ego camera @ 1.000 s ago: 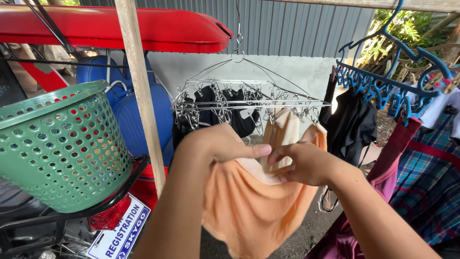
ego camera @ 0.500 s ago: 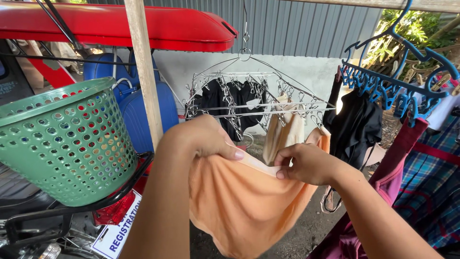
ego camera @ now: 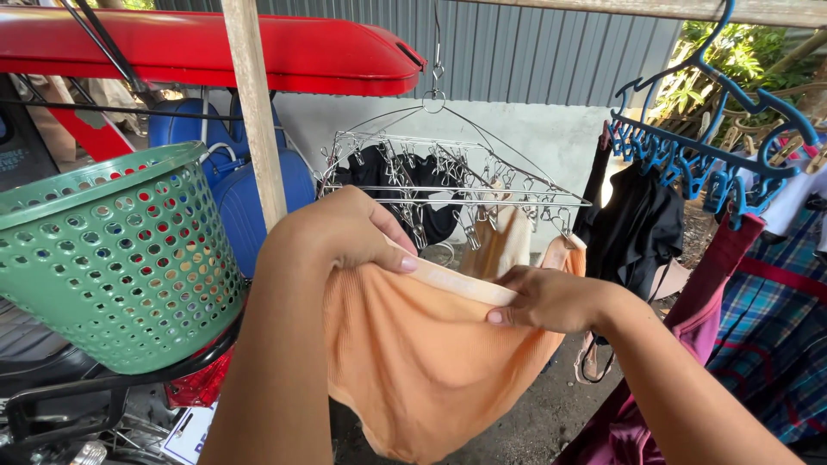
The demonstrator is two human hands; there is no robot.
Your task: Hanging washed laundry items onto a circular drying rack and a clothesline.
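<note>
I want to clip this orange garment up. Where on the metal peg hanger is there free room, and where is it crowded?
Free: the metal peg hanger's near rail between the black clothes and cream cloth, just above the orange garment both hands hold. Crowded: its far-left side; also the blue peg hanger.

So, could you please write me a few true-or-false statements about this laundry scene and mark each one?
1. Both hands hold the orange garment by its pale band. True.
2. The perforated basket is blue. False: it is green.
3. The metal clip hanger carries dark clothing. True.
4. The left hand is empty. False: its fingers pinch the garment.
5. The right hand grips the blue plastic hanger. False: it holds the garment.
</note>
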